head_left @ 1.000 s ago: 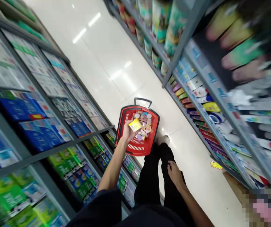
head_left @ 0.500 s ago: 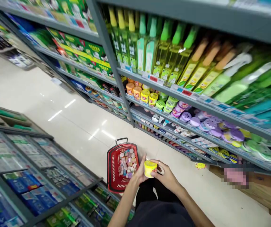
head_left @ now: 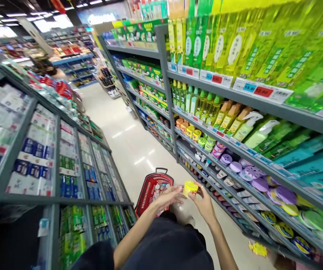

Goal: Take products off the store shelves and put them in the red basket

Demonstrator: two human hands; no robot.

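Observation:
My right hand (head_left: 205,202) grips a small yellow round container (head_left: 190,188) with a red label, low in the middle of the view. My left hand (head_left: 169,198) is just left of it, fingers stretched out toward the container and barely off it. Below and behind the hands a red shopping basket (head_left: 149,191) stands on the floor with several small containers inside. Similar round containers (head_left: 193,134) line the shelf on the right.
Grey shelving (head_left: 257,101) with green bottles and purple and green discs runs along the right. Shelves of boxed goods (head_left: 37,157) fill the left. A pale tiled aisle (head_left: 127,138) runs ahead between them. A yellow scrap (head_left: 258,249) lies on the floor at right.
The view swung up from the basket to the aisle. The yellow container passed from my left hand to my right hand, and both hands rose toward the right-hand shelf.

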